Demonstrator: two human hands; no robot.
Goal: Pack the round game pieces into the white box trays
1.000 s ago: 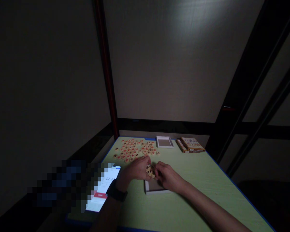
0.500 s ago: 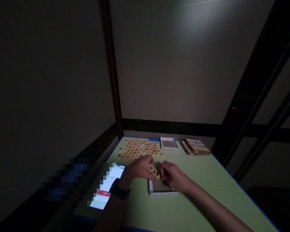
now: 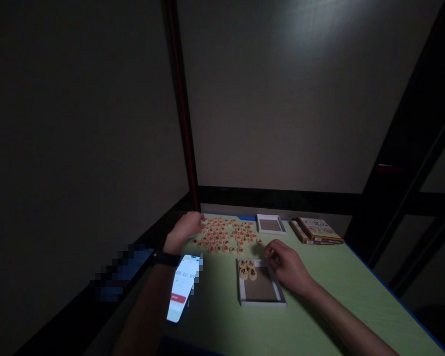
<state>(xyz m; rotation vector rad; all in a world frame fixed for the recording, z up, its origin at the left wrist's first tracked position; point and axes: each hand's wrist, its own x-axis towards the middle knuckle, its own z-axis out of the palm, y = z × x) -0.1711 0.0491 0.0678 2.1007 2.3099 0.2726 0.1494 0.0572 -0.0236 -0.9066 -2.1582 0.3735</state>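
My left hand (image 3: 187, 228), with a dark band at the wrist, reaches over the far left edge of a spread of round Chinese chess pieces (image 3: 222, 236). Its fingers stretch out apart from the thumb, and I see no piece held in them. Just off the right wall of a shallow white box (image 3: 262, 303) hovers my right hand (image 3: 288, 266), fingers loosely bent and nothing visible in them. Several dark-marked chess pieces (image 3: 247, 270) lie in two rows in the box's far left corner. Red and dark characters mark the scattered pieces.
Behind stands a second shallow white box (image 3: 270, 225), and to its right are stacked printed game boxes (image 3: 317, 230). A lit phone (image 3: 185, 287) with a timer lies beside my left forearm. The green table (image 3: 319, 321) has a blue edge, with walls close behind and left.
The chess pieces that were between my hands now lie in the near box. My left hand has moved away to the far left of the spread; my right hand has drawn back beside the box.
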